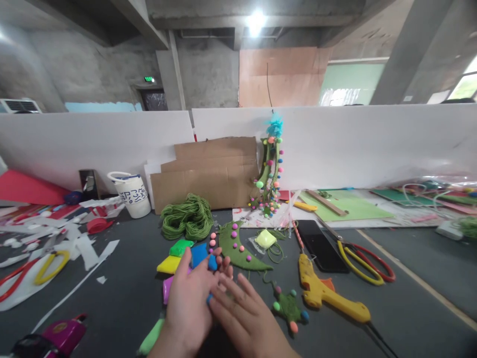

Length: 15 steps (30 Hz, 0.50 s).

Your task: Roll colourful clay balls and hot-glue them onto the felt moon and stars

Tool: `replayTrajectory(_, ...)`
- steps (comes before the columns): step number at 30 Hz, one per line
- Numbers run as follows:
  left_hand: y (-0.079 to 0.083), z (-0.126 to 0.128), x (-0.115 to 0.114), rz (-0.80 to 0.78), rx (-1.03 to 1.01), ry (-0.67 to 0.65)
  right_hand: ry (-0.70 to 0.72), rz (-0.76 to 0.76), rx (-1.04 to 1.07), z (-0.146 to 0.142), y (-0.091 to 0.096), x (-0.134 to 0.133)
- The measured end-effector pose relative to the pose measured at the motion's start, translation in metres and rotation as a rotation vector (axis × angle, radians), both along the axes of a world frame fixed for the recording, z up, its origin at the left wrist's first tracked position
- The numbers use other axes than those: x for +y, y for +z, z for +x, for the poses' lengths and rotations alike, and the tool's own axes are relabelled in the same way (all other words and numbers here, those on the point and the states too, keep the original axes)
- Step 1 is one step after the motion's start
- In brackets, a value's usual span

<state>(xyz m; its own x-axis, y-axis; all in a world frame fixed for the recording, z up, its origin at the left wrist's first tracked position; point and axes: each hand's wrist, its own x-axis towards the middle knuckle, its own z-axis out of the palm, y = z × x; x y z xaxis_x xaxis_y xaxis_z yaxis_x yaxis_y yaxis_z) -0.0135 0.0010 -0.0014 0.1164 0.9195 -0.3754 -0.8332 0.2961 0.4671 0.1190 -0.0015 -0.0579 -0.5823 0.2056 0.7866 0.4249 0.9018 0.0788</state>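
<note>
My left hand (192, 303) is turned palm up with its fingers stretched out. My right hand (248, 315) lies across it, fingers extended. A small bit of blue clay (209, 298) shows between the two palms, mostly hidden. Just beyond my fingers are a blue clay packet (198, 254), a yellow packet (168, 265), a green packet (181, 246) and a purple packet (167, 288). Past them lies a green yarn-covered crescent (238, 251) dotted with pink, orange and purple balls. To the right sits a green star (288, 306) tipped with coloured balls.
A yellow glue gun (331, 293), a black phone (322, 246) and scissors (363, 261) lie on the right. Green yarn (188, 216) is heaped before cardboard (208, 179). A decorated hanging piece (270, 169) stands behind. Paper scraps (87, 251) and more scissors (52, 267) are left.
</note>
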Motion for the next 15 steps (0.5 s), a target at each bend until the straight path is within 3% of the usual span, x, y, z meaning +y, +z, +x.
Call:
replayTrajectory(3, -0.0029, 0.0026, -0.0008, -0.021, 0.057, 0.043, 0.0, 0.057, -0.056, -0.0008, 0.0019, -0.0009)
replayTrajectory(6, -0.0069, 0.0058, -0.0024, -0.077, 0.078, 0.018, -0.053, -0.008, -0.067, -0.0016, 0.002, -0.0001)
replayTrajectory(12, -0.0035, 0.0046, -0.0016, -0.04, 0.052, 0.018, -0.014, 0.046, 0.09, -0.0062, -0.0041, -0.0015)
replayTrajectory(15, -0.0041, 0.0056, -0.0013, -0.105, 0.086, 0.018, -0.056, -0.022, 0.007, -0.0064, -0.0045, -0.002)
